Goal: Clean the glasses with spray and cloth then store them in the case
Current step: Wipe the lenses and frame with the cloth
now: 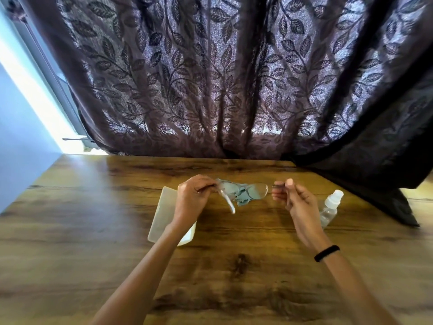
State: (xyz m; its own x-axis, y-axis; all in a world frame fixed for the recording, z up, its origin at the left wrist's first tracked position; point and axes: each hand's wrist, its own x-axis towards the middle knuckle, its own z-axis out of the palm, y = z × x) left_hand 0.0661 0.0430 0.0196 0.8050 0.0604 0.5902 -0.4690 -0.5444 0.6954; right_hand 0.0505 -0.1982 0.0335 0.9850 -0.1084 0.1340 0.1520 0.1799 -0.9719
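Note:
Thin-rimmed glasses [257,191] are held up above the wooden table between both hands. My left hand [193,197] pinches the left end of the frame, and that side's pale temple arm hangs down blurred. My right hand [296,200] pinches the right temple near the hinge. A crumpled grey-blue cloth [241,195] shows behind and through the lenses; I cannot tell whether it lies on the table or is held. The white glasses case [164,212] lies under my left wrist, partly hidden. A clear spray bottle [330,207] with a white cap lies to the right of my right hand.
The wooden table [93,219] runs wide in front of me. A dark leaf-patterned curtain [222,78] hangs along its far edge and drapes onto the table at the right [386,184]. A pale wall and a bright window strip are at the left.

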